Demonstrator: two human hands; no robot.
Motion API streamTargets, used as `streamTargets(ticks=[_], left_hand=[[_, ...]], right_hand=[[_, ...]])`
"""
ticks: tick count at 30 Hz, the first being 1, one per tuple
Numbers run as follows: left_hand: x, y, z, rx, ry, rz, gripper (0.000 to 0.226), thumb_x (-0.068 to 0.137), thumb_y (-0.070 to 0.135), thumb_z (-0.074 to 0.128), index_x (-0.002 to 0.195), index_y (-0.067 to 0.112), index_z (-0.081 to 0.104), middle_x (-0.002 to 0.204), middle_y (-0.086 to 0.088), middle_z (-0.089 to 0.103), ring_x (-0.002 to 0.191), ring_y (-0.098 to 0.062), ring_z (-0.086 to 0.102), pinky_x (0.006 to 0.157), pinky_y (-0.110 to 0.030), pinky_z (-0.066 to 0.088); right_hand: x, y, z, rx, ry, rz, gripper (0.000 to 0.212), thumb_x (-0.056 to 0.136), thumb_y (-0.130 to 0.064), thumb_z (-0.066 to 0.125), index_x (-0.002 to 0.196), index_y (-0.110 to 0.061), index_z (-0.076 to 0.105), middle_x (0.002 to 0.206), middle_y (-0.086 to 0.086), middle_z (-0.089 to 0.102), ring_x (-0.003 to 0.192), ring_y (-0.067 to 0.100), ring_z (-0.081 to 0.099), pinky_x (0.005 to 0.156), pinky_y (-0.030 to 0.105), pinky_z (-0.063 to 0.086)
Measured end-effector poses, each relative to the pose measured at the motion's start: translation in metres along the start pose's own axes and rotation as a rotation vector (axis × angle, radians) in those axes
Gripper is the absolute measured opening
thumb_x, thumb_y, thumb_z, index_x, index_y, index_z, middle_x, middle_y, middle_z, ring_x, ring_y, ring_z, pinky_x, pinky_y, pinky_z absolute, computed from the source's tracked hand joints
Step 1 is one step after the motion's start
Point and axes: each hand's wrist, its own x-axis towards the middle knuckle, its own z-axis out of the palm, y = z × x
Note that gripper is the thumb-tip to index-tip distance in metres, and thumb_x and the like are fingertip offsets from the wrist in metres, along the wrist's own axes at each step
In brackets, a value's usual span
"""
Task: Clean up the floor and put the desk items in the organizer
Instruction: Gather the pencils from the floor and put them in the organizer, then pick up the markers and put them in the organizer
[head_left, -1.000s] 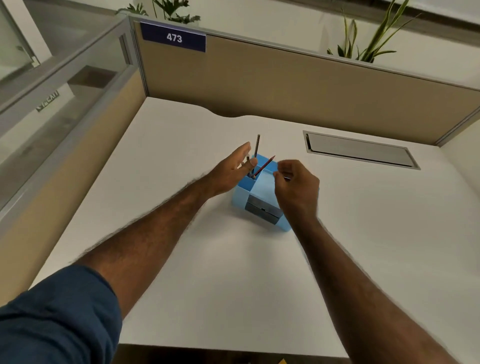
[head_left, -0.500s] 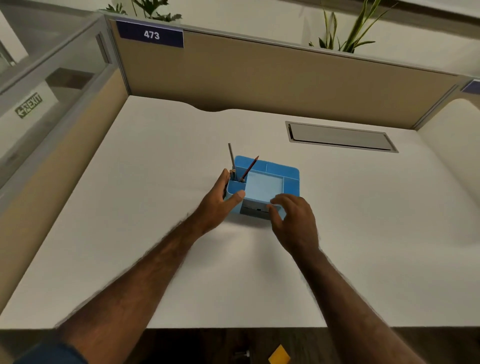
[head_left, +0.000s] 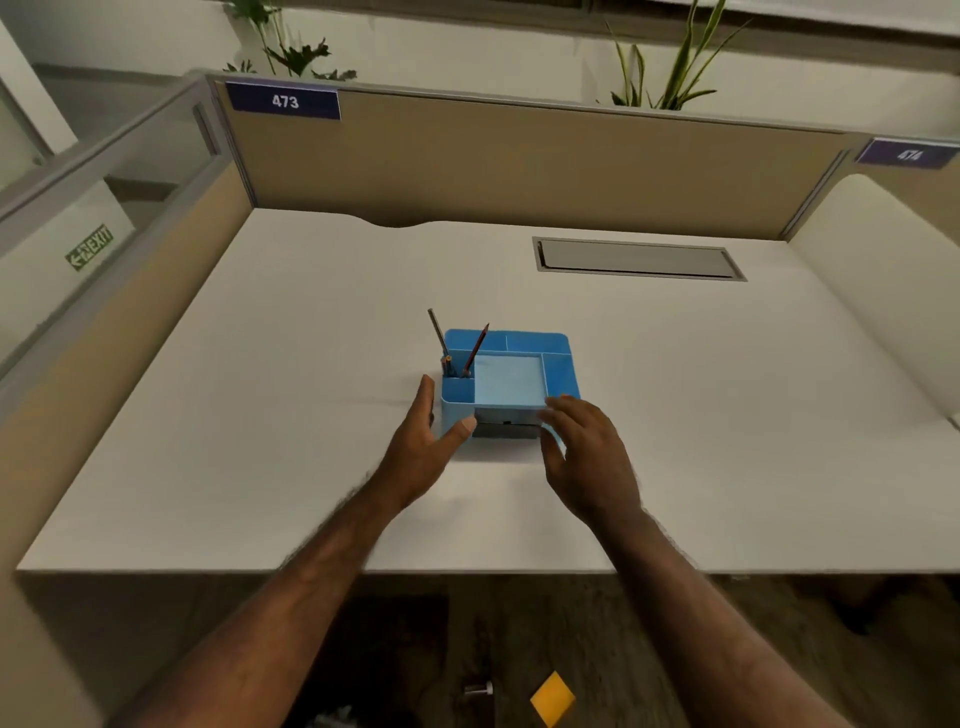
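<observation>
Both hands, left (head_left: 421, 447) and right (head_left: 587, 457), flank the organizer (head_left: 511, 374) mid-frame, fingers loose, holding nothing; reach next for the yellow note (head_left: 552, 698) on the floor (head_left: 649, 649), bottom centre

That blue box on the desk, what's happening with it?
A person is tidying up. Both hands sit open at the blue organizer on the white desk: left hand at its left corner, right hand at its front right. Two pencils already stand in one compartment. A yellow note and a small metal thing lie on the floor.
</observation>
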Motion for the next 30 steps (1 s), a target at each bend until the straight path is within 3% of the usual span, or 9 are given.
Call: streamTargets(ticks=[2,4,9,14,16,22,30], left_hand=[[-0.021,0.005,0.015,0.006,0.085,-0.037,0.097,0.097,0.052,0.064,0.165,0.031,-0.003,0.174,0.003,0.007,0.160,-0.024,0.019,0.124,-0.039,0.028],[-0.049,0.010,0.035,0.010,0.144,-0.045,0.097,0.097,0.053,0.063,0.165,0.033,-0.003,0.174,0.004,0.007,0.160,-0.025,0.018,0.125,-0.041,0.027],[-0.127,0.018,0.099,0.032,0.229,-0.044,0.092,0.093,0.058,0.063,0.163,0.040,0.005,0.173,0.008,0.012,0.158,-0.023,0.026,0.119,-0.038,0.032],[-0.207,0.016,0.168,-0.053,0.234,-0.016,0.085,0.096,0.038,0.071,0.162,0.034,0.019,0.170,0.010,0.023,0.154,-0.012,0.029,0.117,-0.023,0.030],[-0.236,0.012,0.194,-0.115,0.221,-0.031,0.083,0.096,0.029,0.073,0.163,0.028,0.024,0.168,0.007,0.031,0.153,-0.009,0.032,0.120,-0.021,0.030],[-0.293,-0.017,0.254,-0.155,0.105,-0.162,0.077,0.097,0.011,0.070,0.162,0.013,0.028,0.162,-0.003,0.043,0.149,-0.009,0.041,0.126,-0.034,0.034],[-0.307,-0.165,0.312,-0.079,-0.145,-0.302,0.058,0.097,0.008,0.070,0.151,0.013,0.049,0.147,-0.001,0.059,0.137,-0.005,0.055,0.118,-0.031,0.043]], right_hand=[[-0.021,0.006,-0.011,0.006,0.010,-0.013,0.030,0.098,-0.024,0.071,0.129,-0.022,0.070,0.141,0.001,0.067,0.136,0.022,0.058,0.113,0.041,0.051],[-0.044,0.013,-0.022,0.016,0.008,-0.013,0.030,0.099,-0.025,0.070,0.129,-0.023,0.070,0.143,0.000,0.066,0.138,0.020,0.056,0.115,0.039,0.049],[-0.110,0.036,-0.052,0.057,-0.002,-0.022,0.030,0.101,-0.028,0.067,0.130,-0.024,0.071,0.145,-0.005,0.064,0.140,0.017,0.054,0.119,0.035,0.041],[-0.189,0.067,-0.080,0.096,-0.046,-0.047,0.027,0.098,-0.023,0.069,0.124,-0.019,0.074,0.140,0.001,0.067,0.137,0.020,0.057,0.119,0.040,0.044],[-0.221,0.080,-0.084,0.095,-0.059,-0.049,0.024,0.095,-0.019,0.072,0.118,-0.016,0.076,0.134,0.005,0.071,0.132,0.024,0.061,0.115,0.043,0.048],[-0.308,0.111,-0.064,0.126,-0.099,-0.001,0.018,0.090,-0.011,0.077,0.107,-0.011,0.079,0.123,0.007,0.076,0.123,0.030,0.068,0.107,0.043,0.053],[-0.417,0.153,0.050,0.156,-0.218,0.173,0.017,0.092,-0.015,0.074,0.108,-0.014,0.077,0.122,0.007,0.074,0.117,0.029,0.068,0.103,0.042,0.055]])
